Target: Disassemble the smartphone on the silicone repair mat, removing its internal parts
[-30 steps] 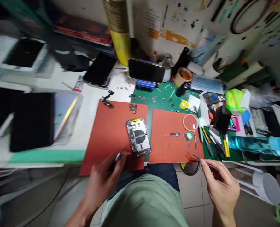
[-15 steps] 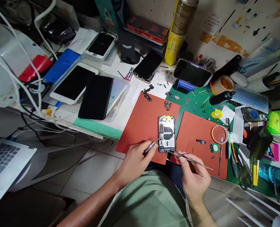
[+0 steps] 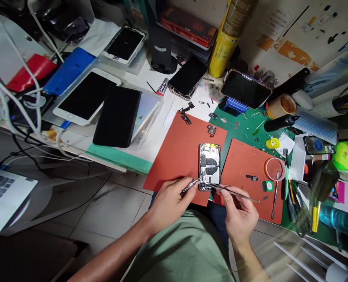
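An opened phone (image 3: 211, 176) with its inner parts bare lies on the edge of a red-brown mat (image 3: 174, 156). My left hand (image 3: 172, 199) is closed around a thin metal pry tool (image 3: 188, 187) with a ridged grip, its tip over the phone's left side. In my right hand (image 3: 241, 217) are metal tweezers (image 3: 238, 194), pinched between thumb and fingers. Their points reach over the lower part of the phone. Whether the tweezers grip a part, I cannot tell. A small metal bracket (image 3: 211, 130) lies above the phone on the mat.
A second red-brown mat (image 3: 235, 168) on the right carries a small black part (image 3: 252, 178), a tape roll (image 3: 275, 169) and a metal spudger (image 3: 275, 196). Several phones and a black tablet (image 3: 117, 116) lie left. A yellow spray can (image 3: 221, 55) stands at the back.
The tweezers' tips have moved from the phone's bottom edge up over its lower inside. The left-hand tool stays over the phone's left side. The view has shifted slightly.
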A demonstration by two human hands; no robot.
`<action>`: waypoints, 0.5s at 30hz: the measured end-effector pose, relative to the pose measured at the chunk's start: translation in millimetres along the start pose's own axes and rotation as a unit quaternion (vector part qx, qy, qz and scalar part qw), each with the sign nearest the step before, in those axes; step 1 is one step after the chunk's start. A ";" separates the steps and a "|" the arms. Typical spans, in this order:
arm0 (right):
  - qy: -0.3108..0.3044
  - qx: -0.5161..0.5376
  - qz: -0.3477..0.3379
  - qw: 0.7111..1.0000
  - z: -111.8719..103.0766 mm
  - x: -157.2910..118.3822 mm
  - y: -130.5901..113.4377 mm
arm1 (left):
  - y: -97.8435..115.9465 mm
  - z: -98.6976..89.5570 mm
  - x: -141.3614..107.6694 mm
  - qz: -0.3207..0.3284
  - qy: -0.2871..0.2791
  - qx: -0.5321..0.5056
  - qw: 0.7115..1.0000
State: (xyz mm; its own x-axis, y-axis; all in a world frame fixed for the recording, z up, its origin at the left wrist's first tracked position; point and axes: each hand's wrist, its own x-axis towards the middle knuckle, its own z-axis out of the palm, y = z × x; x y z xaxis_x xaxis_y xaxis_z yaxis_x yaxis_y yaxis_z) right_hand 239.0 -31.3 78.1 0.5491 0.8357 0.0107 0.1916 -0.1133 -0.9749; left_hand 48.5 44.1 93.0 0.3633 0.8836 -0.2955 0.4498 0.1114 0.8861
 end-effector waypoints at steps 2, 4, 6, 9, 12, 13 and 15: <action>0.002 0.007 0.007 1.000 1.2 0.9 -0.5 | -0.5 0.1 -0.2 0.001 0.001 0.005 1.000; 0.003 0.009 0.013 1.000 2.2 1.4 -1.1 | -1.0 0.0 -0.4 0.001 0.002 0.009 1.000; 0.003 0.011 0.017 1.000 3.0 1.6 -1.8 | -1.1 -0.2 -0.5 0.001 0.002 0.011 1.000; 0.005 0.017 0.025 1.000 4.1 1.7 -3.5 | -0.2 -0.4 -0.3 0.000 -0.001 0.011 1.000; 0.011 0.025 0.030 0.999 5.4 2.1 -5.2 | 0.7 -0.2 0.1 -0.001 -0.001 0.010 1.000; 0.012 0.027 0.032 0.999 5.7 2.3 -5.5 | 0.9 -0.1 0.2 0.001 -0.002 0.009 1.000; 0.015 0.029 0.035 0.999 6.1 2.6 -5.2 | 0.9 0.0 0.5 0.003 -0.002 0.011 1.000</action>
State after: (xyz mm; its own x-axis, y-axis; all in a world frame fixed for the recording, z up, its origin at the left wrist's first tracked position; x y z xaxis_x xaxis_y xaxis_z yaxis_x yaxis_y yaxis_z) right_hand 234.5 -25.3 81.8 0.5836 0.8103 -0.0530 0.1050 -0.1400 -0.9846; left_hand 49.1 44.6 93.6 0.3695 0.8825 -0.2909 0.4652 0.0953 0.8800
